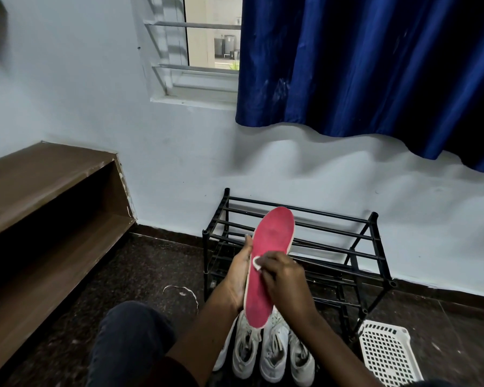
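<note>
Dark floor (140, 269), red insole (268, 247), white cloth (256, 262) mostly under right hand (287, 283).

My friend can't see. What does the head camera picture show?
A left hand holds a red insole while the right hand presses a small white cloth on it, above white sneakers and before a black rack.

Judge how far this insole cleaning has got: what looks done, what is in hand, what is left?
Done: the red insole is out of the shoes. In hand: the left hand holds it up while the right hand presses a small white wipe against its middle. Left, probably: finishing the wipe, refitting the insole, perhaps racking the white shoes, which stand on the floor before the black rack.
</note>
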Demonstrator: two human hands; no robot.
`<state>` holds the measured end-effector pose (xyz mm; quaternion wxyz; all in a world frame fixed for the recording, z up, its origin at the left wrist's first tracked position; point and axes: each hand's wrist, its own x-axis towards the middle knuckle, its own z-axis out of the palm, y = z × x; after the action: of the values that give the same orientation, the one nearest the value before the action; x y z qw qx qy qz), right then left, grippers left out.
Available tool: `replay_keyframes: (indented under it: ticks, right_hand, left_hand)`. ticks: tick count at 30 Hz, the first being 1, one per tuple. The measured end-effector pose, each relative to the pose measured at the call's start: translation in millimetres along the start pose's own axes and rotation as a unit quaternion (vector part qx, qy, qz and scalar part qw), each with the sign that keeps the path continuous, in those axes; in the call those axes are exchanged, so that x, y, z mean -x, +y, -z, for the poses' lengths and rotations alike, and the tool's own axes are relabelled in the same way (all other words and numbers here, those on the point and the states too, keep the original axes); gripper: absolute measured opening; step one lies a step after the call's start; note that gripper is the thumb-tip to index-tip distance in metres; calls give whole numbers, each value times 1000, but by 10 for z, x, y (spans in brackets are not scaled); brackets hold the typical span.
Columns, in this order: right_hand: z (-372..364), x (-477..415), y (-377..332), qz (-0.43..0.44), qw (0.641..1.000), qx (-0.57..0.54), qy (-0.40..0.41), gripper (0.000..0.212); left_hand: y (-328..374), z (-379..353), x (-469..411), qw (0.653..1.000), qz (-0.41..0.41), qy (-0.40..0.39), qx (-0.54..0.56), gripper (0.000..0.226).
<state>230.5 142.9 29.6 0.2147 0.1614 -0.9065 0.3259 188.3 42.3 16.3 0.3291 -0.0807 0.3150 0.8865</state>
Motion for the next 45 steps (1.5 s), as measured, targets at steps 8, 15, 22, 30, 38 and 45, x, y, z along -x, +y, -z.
replay_keyframes:
  ticks: [8, 15, 22, 30, 38, 45]
  right_hand:
    - [42, -449, 134, -91, 992, 36, 80, 21]
    - [-24, 125, -117, 7, 999, -42, -10, 27]
    - [-51, 465, -179, 25, 997, -79, 7, 31]
    - [28, -424, 12, -75, 995, 22, 64, 25]
    - [37, -500, 75, -86, 994, 20, 67, 29]
    - [-115, 343, -226, -5, 999, -35, 26, 30]
  left_hand:
    - [-92, -15, 2, 1000, 6, -2, -19, 68]
    - [10, 94, -64, 999, 22, 1, 38, 79]
    - [54, 139, -67, 997, 39, -35, 52, 84]
    - [-68, 36, -14, 1000, 14, 5, -3, 71]
    - [-45, 52, 0, 999, 17, 11, -24, 69]
    - [54, 160, -39, 999, 30, 4, 33, 80]
